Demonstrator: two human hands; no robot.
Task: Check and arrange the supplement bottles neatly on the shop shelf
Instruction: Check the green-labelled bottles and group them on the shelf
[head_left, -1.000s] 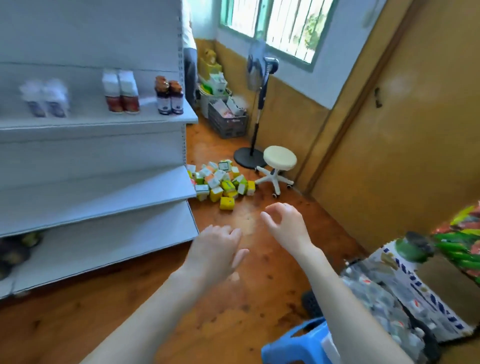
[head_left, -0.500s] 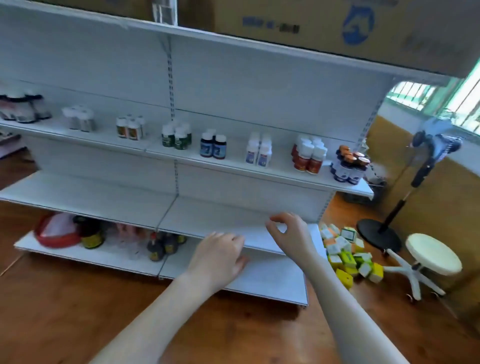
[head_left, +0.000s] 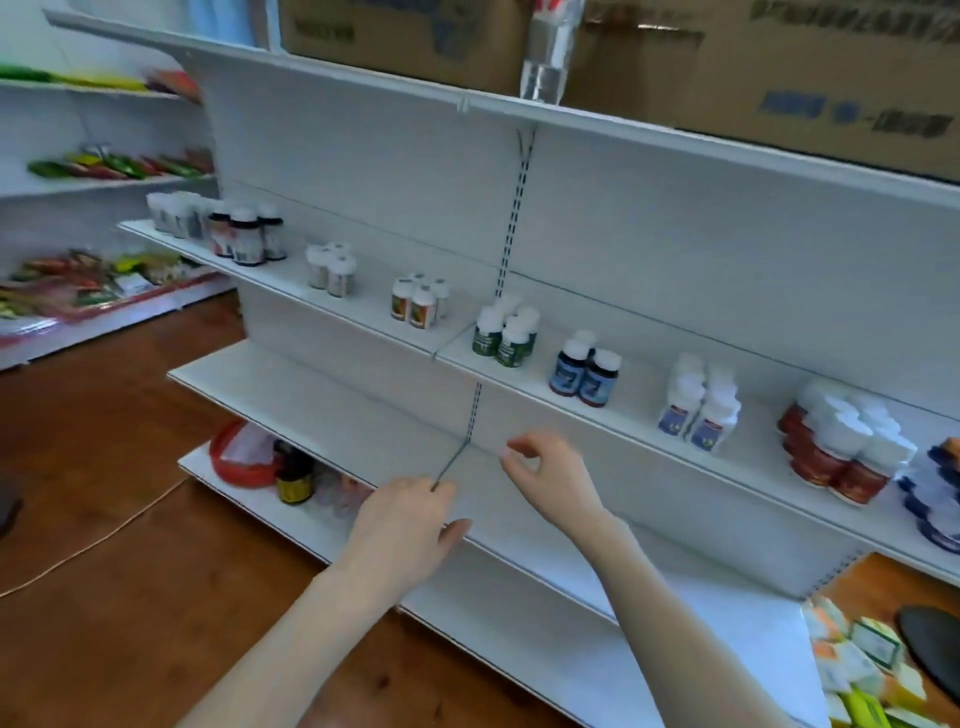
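My left hand (head_left: 410, 525) was relaxed open; right hand (head_left: 550, 478) was loosely curled, holding nothing. Bottles (head_left: 587, 371) stood in clusters on the shelf (head_left: 639, 410) above and beyond both. I judged them light, rigid and slick, best gripped round the body.

My left hand (head_left: 402, 525) reaches forward, back up, fingers relaxed. My right hand (head_left: 550, 480) is raised, fingers loosely curled, thumb seemingly near forefinger, empty.
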